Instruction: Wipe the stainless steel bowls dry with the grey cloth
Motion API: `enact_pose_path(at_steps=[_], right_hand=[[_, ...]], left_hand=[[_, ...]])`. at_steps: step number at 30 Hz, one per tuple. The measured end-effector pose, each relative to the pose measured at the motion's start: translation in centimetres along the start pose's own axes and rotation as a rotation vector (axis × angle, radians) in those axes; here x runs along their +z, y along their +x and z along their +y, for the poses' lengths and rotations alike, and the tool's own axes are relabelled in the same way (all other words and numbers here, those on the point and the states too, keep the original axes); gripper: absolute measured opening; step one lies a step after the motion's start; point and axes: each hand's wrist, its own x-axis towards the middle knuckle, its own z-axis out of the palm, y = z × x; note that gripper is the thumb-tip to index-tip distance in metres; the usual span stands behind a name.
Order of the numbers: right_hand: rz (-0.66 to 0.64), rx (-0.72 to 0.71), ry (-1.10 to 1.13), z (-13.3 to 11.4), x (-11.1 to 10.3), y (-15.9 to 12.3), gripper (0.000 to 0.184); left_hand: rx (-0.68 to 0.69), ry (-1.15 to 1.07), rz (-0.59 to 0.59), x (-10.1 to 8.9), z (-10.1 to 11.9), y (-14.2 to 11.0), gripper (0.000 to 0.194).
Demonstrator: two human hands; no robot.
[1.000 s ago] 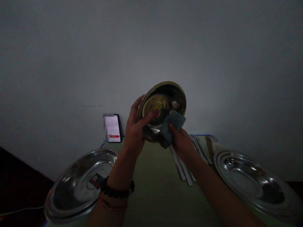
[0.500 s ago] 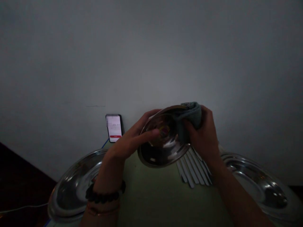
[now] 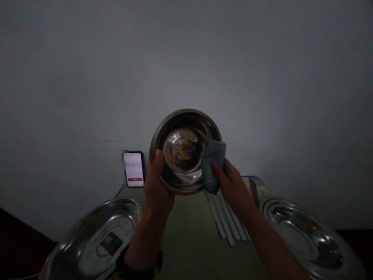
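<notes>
A shiny metal bowl (image 3: 175, 142) is held up above the table, its inside turned toward me. On its bottom shows a yellow and red sticker (image 3: 186, 150). My left hand (image 3: 159, 186) grips the bowl's left side, thumb over the rim and the other fingers hidden behind. In my right hand (image 3: 229, 177) is a folded grey-green cloth (image 3: 214, 159), pressed against the right rim of the bowl with the thumb on top. Below the right hand, several metal knives (image 3: 224, 221) lie side by side on the table.
Large metal basins stand on both sides, the left basin (image 3: 70, 245) with a dark and red card (image 3: 112, 243) in it, the right basin (image 3: 294, 237) beside more cutlery (image 3: 259, 188). A lit phone (image 3: 134, 169) leans on the wall (image 3: 186, 58) behind the green table (image 3: 186, 233).
The bowl tilted down and rightward, then came back up to face me, shifted left. The cloth in my right hand moved over the right rim and back to its lower right side.
</notes>
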Motion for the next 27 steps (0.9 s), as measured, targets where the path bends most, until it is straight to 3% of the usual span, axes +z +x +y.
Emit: enact_pose_path(at_steps=[2, 3, 5, 8, 11, 17, 19, 23, 27], right_hand=[[-0.097, 0.133, 0.25, 0.2, 1.2, -0.5, 0.037], [-0.116, 0.182, 0.375, 0.4, 1.8, -0.6, 0.035], [-0.116, 0.251, 0.557, 1.0, 2.4, -0.5, 0.03], [-0.009, 0.268, 0.627, 2.2, 2.0, 0.4, 0.031], [0.147, 0.158, 0.475, 2.9, 0.4, 1.3, 0.039], [0.33, -0.149, -0.198, 1.5, -2.3, 1.9, 0.033], [0.323, -0.204, -0.329, 1.3, -2.8, 2.0, 0.028], [0.188, -0.315, -0.466, 1.6, -3.3, 2.1, 0.024], [0.203, -0.411, -0.411, 1.8, -3.0, 2.0, 0.037]], left_hand=[[0.125, 0.013, 0.08, 0.5, -0.7, -0.6, 0.044], [0.177, 0.032, 0.064, 0.8, -1.0, -1.0, 0.048], [0.243, 0.097, -0.039, 1.1, -1.5, -1.7, 0.057], [0.287, 0.125, -0.189, 1.3, -1.5, -2.0, 0.055], [0.175, 0.133, -0.274, 0.9, -0.7, -1.2, 0.051], [-0.163, 0.081, -0.418, -0.9, 0.4, 0.6, 0.046], [-0.261, 0.084, -0.486, -1.4, 0.3, 0.7, 0.046], [-0.463, 0.076, -0.633, -1.9, -0.1, 0.6, 0.046], [-0.434, 0.065, -0.675, -1.8, 0.0, 0.8, 0.045]])
